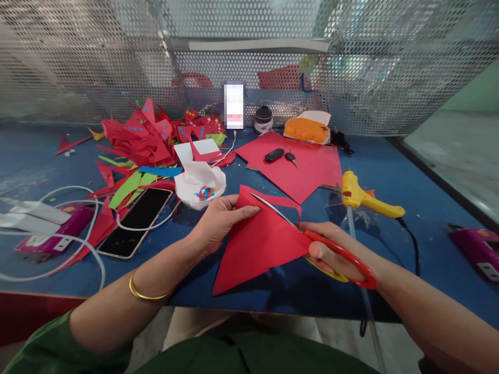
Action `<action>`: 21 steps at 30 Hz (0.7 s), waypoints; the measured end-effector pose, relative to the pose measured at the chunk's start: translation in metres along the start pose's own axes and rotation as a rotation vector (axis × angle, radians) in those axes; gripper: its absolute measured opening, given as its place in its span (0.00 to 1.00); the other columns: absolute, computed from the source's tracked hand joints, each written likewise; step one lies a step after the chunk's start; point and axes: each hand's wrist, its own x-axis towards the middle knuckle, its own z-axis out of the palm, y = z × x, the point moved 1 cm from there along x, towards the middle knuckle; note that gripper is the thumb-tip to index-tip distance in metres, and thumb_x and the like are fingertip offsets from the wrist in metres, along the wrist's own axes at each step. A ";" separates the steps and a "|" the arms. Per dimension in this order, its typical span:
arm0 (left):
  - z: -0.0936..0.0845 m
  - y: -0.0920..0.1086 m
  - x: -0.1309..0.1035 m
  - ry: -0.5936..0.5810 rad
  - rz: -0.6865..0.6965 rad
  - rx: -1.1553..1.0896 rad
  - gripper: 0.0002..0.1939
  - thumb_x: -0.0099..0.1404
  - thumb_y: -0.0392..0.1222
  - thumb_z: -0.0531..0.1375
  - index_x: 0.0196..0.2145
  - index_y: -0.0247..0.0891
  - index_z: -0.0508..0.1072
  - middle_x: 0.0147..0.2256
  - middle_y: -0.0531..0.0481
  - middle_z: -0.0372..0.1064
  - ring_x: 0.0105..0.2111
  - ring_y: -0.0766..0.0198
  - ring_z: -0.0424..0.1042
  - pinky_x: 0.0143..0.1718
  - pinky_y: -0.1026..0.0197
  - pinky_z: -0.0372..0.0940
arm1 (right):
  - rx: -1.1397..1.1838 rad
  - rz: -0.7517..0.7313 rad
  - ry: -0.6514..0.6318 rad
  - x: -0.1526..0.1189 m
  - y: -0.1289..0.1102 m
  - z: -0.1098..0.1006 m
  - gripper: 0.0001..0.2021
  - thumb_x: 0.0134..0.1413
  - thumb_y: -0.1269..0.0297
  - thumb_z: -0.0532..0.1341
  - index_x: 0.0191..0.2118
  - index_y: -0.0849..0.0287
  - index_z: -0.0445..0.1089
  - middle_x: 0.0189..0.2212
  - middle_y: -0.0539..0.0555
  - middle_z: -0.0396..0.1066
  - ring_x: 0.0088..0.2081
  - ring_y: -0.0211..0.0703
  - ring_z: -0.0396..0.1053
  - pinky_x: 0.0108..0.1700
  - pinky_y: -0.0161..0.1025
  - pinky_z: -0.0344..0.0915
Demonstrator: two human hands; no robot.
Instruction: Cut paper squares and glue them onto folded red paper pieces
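Note:
A large piece of red paper (261, 244) is held above the table's front edge, one corner hanging down toward me. My left hand (218, 221) pinches its upper left part, thumb on top and fingers beneath. My right hand (331, 254) grips scissors (339, 254) with a red and a yellow handle. Their blade lies across the paper along a cut, and its tip points toward my left thumb. Beyond the blade a narrow red strip curls away, joined to the paper near the left hand. The lower blade is hidden under the paper.
Red and green paper scraps (136, 137) heap at the back left. Nearby are a white dish (200, 182) of tiny coloured bits and a dark phone (136, 223). Car keys (278, 155) lie on red sheets (300, 182). A yellow glue gun (366, 197) rests right, its cord trailing.

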 end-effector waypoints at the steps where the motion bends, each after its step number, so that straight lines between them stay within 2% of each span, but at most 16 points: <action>1: 0.000 0.000 0.000 0.001 -0.002 -0.006 0.13 0.50 0.45 0.74 0.33 0.38 0.80 0.34 0.48 0.80 0.32 0.60 0.78 0.37 0.60 0.71 | 0.011 0.011 0.003 0.000 0.000 0.000 0.32 0.45 0.28 0.58 0.30 0.57 0.59 0.15 0.40 0.53 0.16 0.28 0.48 0.18 0.32 0.45; 7: 0.002 0.003 -0.001 -0.022 -0.001 -0.040 0.13 0.53 0.46 0.72 0.35 0.38 0.80 0.33 0.48 0.80 0.32 0.62 0.77 0.35 0.63 0.69 | 0.053 -0.012 -0.002 0.004 0.003 0.001 0.31 0.46 0.29 0.60 0.32 0.59 0.62 0.15 0.40 0.52 0.16 0.27 0.47 0.17 0.31 0.44; 12: 0.000 0.003 0.000 0.051 0.061 -0.058 0.14 0.54 0.49 0.72 0.32 0.38 0.78 0.30 0.51 0.78 0.28 0.65 0.75 0.32 0.65 0.67 | 0.022 -0.055 -0.013 0.005 0.009 -0.003 0.32 0.47 0.29 0.59 0.33 0.59 0.63 0.16 0.41 0.52 0.16 0.28 0.47 0.16 0.31 0.45; 18: -0.002 0.003 0.003 0.081 0.045 -0.089 0.15 0.50 0.47 0.74 0.28 0.37 0.76 0.27 0.53 0.76 0.25 0.68 0.72 0.28 0.67 0.64 | -0.131 -0.125 -0.045 0.001 0.006 -0.013 0.35 0.46 0.25 0.54 0.34 0.58 0.63 0.24 0.48 0.61 0.21 0.33 0.57 0.20 0.32 0.54; 21: -0.001 0.004 0.003 0.084 0.032 -0.124 0.14 0.49 0.46 0.74 0.28 0.36 0.76 0.26 0.53 0.76 0.25 0.69 0.72 0.28 0.68 0.65 | -0.153 -0.153 -0.059 0.000 0.003 -0.014 0.34 0.47 0.25 0.53 0.33 0.57 0.61 0.25 0.49 0.61 0.23 0.34 0.59 0.22 0.32 0.57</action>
